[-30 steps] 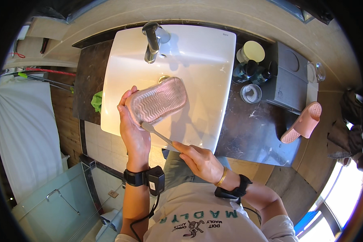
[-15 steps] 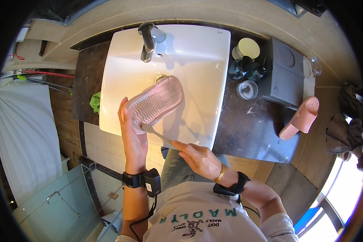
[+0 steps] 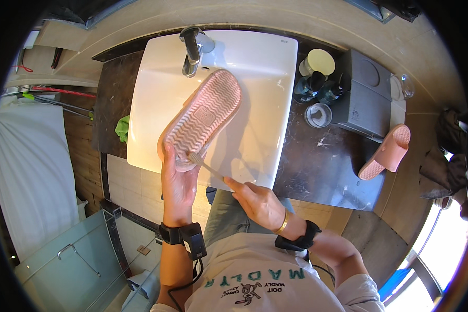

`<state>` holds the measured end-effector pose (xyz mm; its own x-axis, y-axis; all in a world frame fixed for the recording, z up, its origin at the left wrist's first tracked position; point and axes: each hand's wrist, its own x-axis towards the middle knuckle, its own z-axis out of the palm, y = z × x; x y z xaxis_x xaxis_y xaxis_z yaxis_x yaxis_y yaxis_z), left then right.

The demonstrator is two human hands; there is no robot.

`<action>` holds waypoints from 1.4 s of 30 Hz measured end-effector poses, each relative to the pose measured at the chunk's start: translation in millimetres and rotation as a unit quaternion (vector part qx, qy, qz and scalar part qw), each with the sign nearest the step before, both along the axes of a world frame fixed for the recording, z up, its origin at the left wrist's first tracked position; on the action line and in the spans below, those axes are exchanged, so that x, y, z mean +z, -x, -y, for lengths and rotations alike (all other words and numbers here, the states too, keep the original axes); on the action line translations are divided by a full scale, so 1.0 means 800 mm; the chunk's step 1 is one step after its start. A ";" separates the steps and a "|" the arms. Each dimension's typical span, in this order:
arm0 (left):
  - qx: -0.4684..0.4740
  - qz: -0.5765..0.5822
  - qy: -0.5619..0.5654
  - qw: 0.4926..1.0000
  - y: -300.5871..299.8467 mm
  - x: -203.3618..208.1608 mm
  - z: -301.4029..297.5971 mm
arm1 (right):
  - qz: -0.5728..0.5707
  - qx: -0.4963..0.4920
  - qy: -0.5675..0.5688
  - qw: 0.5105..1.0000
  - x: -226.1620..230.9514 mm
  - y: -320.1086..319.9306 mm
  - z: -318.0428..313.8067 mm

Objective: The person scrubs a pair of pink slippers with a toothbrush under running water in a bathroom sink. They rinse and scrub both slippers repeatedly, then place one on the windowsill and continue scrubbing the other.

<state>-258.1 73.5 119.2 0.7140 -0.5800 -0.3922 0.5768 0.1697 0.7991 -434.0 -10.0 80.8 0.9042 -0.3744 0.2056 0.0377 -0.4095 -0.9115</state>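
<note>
My left hand grips a pink slipper by its near end, holding it over the white sink with its ridged sole turned up. Suds or wetness whiten the sole's near end. In my right hand is a toothbrush, pinched by its handle. Its bristle head touches the sole close to my left fingers. The matching pink slipper rests at the right end of the dark counter, upper side showing.
Beyond the slipper a chrome faucet rises from the sink. On the counter to the right stand a clear cup of white powder, dark bottles, a pale-lidded tub and a grey box. A green cloth lies left.
The slipper has tilted more upright, its far end swinging up toward the faucet and its sole facing me more fully. The brush head has shifted slightly right and up along the sole.
</note>
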 end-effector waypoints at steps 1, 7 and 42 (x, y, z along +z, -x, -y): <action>0.003 0.007 0.005 1.000 0.001 0.000 0.003 | 0.014 0.015 0.010 1.000 -0.002 -0.001 0.006; 0.021 0.035 -0.005 0.999 0.021 0.001 0.020 | -0.011 -0.072 0.001 0.997 0.000 0.007 0.018; -0.069 0.030 0.032 0.997 0.050 -0.062 0.046 | -0.409 -0.281 0.172 0.851 -0.115 0.097 0.220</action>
<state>-297.7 36.5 69.5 0.6462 -0.6970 -0.3108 0.5502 0.1433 0.8227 -511.6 -185.6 -11.4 0.4945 -0.8405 -0.2217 -0.8425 -0.4007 -0.3600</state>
